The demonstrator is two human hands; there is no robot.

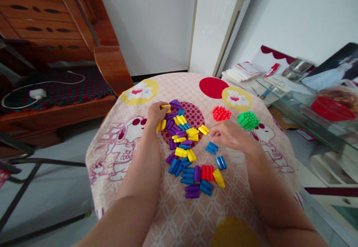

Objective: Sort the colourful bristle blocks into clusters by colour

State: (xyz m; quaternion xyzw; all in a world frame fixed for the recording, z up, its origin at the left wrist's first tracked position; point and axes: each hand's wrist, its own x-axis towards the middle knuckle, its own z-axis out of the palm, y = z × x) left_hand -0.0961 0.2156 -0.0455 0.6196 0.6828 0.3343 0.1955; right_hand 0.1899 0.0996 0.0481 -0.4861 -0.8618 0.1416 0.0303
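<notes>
A loose heap of small plastic caps, like pen caps, in purple, yellow and blue covers the middle of the table. At its far left edge my left hand (pixel 156 113) pinches some yellow caps (pixel 166 108). Purple caps (pixel 175 104) lie just beyond those fingers. My right hand (pixel 227 135) is on the heap's right side with its fingers curled down; whatever they hold is hidden. Close to it are yellow caps (pixel 203 129) and blue caps (pixel 212 148). Behind that hand stand a tight red bundle (pixel 221 113) and a green bundle (pixel 248 120) of caps.
A patterned tablecloth (pixel 173 217) covers the rounded table. Nearer me lie red caps (pixel 207 172) among blue and purple ones. To the right, a glass shelf (pixel 304 109) carries papers and a red bowl (pixel 332 108). A wooden bench (pixel 109 64) stands at the left.
</notes>
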